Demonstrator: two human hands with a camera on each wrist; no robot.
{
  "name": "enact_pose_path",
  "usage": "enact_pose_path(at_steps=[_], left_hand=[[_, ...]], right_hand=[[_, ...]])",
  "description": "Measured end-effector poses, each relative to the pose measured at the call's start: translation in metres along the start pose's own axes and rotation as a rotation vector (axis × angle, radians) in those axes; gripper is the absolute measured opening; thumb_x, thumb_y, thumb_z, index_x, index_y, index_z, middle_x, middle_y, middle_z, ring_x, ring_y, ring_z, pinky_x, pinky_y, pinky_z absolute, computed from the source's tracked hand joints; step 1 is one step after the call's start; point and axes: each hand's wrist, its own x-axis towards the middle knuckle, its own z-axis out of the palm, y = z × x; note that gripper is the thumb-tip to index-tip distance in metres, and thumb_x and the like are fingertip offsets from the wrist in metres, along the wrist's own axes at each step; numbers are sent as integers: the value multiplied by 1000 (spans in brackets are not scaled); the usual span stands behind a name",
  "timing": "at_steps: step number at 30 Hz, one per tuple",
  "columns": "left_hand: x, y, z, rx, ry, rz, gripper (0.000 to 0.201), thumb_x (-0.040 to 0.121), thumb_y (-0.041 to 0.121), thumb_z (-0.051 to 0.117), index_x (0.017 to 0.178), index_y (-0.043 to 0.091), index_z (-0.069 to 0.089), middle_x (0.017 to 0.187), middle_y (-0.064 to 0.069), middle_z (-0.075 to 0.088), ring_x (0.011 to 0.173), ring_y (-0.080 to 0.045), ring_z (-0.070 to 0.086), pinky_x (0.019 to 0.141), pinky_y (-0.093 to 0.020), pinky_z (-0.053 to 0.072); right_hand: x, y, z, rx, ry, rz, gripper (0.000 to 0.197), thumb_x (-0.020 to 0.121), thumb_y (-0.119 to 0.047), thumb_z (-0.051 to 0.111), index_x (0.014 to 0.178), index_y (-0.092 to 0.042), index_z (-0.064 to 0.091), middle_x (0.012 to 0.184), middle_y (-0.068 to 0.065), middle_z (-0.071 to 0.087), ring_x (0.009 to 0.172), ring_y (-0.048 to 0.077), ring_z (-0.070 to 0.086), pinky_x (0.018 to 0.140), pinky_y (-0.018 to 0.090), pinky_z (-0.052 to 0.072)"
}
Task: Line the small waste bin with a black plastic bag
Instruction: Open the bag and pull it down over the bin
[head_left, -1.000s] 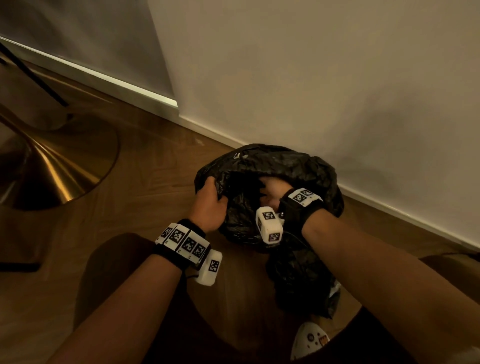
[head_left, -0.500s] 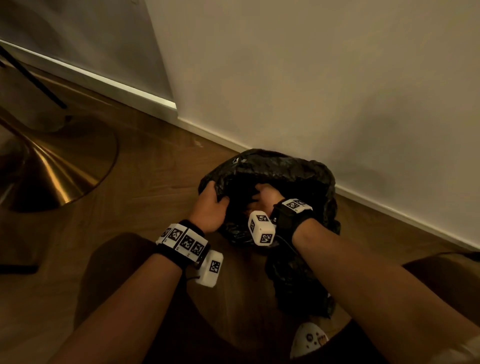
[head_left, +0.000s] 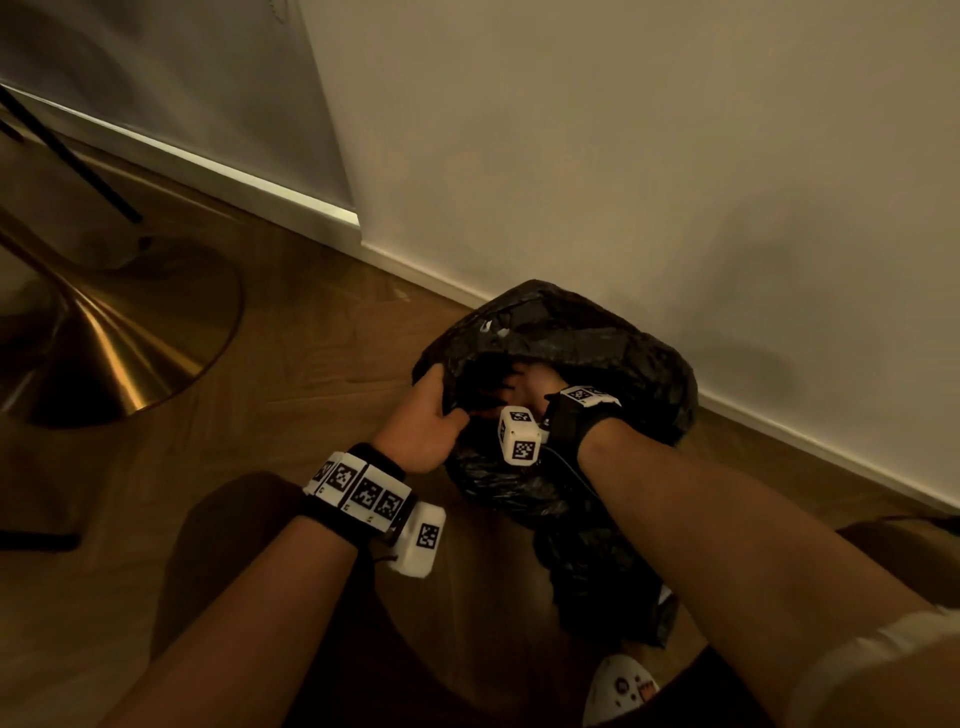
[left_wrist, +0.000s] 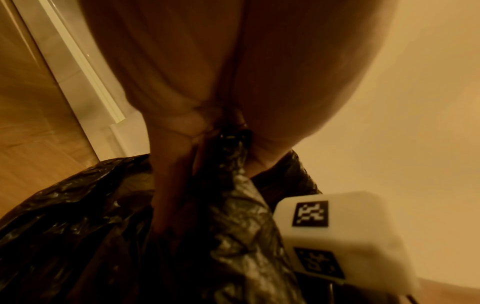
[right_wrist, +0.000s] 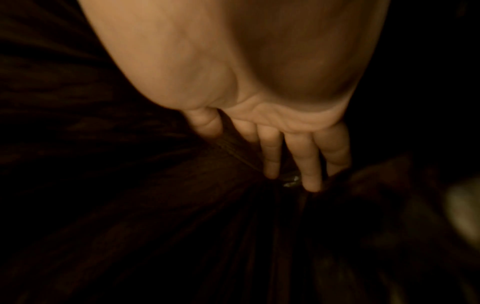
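From the head view, one black plastic bag sits bunched over the waste bin, on the wooden floor just beside the wall's skirting board; the bin itself is hidden under the plastic. Two hands work at its mouth, close together but apart. The left hand grips the near-left edge of the bag, and only the left wrist view shows how: thumb and fingers pinch a gathered fold of plastic. The right hand reaches down inside the opening, largely hidden from above. The right wrist view alone shows its fingers straight and pressing into the dark plastic lining; everything around them there is too dark to make out. A brass-coloured flared base stands on the floor, well to the left, cut off by the frame's edge.
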Motion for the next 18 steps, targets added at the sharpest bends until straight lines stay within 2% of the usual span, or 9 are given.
enact_pose_path(at_steps=[3, 5, 7, 11, 13, 15, 16, 18], left_hand=[[-4, 5, -2, -4, 0, 14, 49, 92, 1, 52, 136, 20, 41, 135, 1, 54, 125, -12, 51, 107, -32, 42], [-5, 5, -1, -11, -11, 29, 47, 91, 3, 53, 134, 21, 44, 134, 1, 56, 124, -11, 52, 107, -33, 43], [-6, 5, 1, -22, -19, 25, 46, 91, 3, 53, 133, 20, 44, 135, -1, 56, 125, -12, 52, 108, -35, 43], [-4, 4, 3, -12, 13, 29, 44, 92, 5, 52, 132, 21, 44, 134, -2, 56, 124, -14, 52, 107, -37, 44], [-1, 2, 0, -21, 23, 16, 43, 93, 7, 52, 132, 24, 43, 135, -1, 55, 125, -14, 51, 107, -38, 44], [1, -2, -5, -5, 33, -15, 43, 93, 9, 53, 132, 23, 43, 134, -1, 55, 125, -15, 52, 108, -40, 44], [2, -4, -9, 11, 40, -26, 43, 92, 11, 53, 132, 24, 43, 134, -1, 56, 124, -16, 53, 107, -43, 44], [4, -7, -15, 38, 49, -40, 42, 90, 16, 55, 130, 26, 45, 131, 1, 58, 122, -15, 54, 105, -46, 46]], right_hand=[[3, 0, -11, -81, 88, 13, 44, 106, -34, 26, 137, -9, 45, 142, 13, 43, 140, 36, 37, 105, 56, 37], [6, 2, -26, -187, 145, 40, 45, 104, -28, 35, 143, -7, 41, 148, 11, 42, 138, 33, 40, 106, 48, 41], [18, 6, -42, -283, 182, 46, 50, 101, -25, 42, 147, -5, 37, 154, 15, 37, 140, 32, 40, 106, 41, 42], [21, 4, -37, -327, 239, -2, 49, 103, -26, 40, 146, -4, 39, 150, 16, 42, 137, 35, 44, 97, 42, 45], [19, 2, -28, -331, 222, -15, 46, 103, -28, 42, 143, -6, 44, 137, 15, 53, 123, 36, 54, 98, 46, 47], [15, 0, -23, -318, 163, -5, 41, 103, -29, 45, 137, -7, 50, 108, 10, 62, 100, 33, 61, 87, 43, 50], [11, -2, -21, -322, 160, 20, 39, 103, -29, 45, 136, -8, 51, 98, 8, 60, 101, 34, 61, 88, 44, 50], [6, -4, -23, -353, 198, 50, 34, 103, -30, 46, 132, -13, 50, 99, 8, 58, 115, 39, 58, 93, 46, 49]])
